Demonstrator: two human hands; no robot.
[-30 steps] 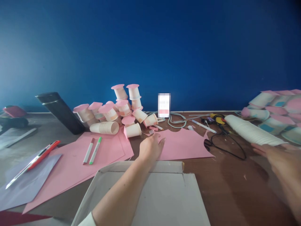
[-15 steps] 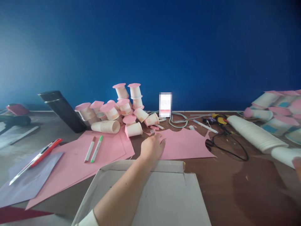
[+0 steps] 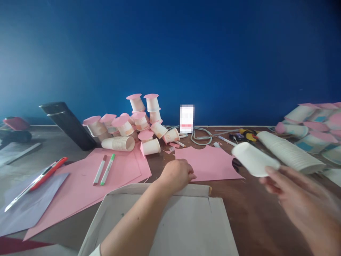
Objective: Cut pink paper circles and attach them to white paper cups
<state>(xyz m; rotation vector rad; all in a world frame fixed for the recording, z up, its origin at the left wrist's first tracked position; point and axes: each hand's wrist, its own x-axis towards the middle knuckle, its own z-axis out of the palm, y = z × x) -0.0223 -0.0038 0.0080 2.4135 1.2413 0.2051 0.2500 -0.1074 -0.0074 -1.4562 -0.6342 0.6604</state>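
My right hand (image 3: 298, 195) holds a white paper cup (image 3: 254, 159) by its rim end, bottom pointing left, lifted above the brown table (image 3: 255, 217). My left hand (image 3: 178, 174) is curled at the near edge of a cut pink paper sheet (image 3: 210, 161), fingers pressed on it, just beyond the far flap of a flat white cardboard box (image 3: 186, 220). A long sleeve of stacked white cups (image 3: 289, 151) lies on its side behind the held cup.
A heap of cups with pink lids (image 3: 133, 121) sits at the back centre. Larger pink sheets (image 3: 87, 181) carry two markers (image 3: 103, 170). A red utility knife (image 3: 39, 177) lies left, a black cylinder (image 3: 68, 124) beyond. Cables and a yellow tool (image 3: 247, 135) lie right, more decorated cups (image 3: 314, 121) far right.
My right hand came back into view from the right carrying a white cup taken from the stack. My left hand drew the pink sheet slightly nearer and curled its fingers.
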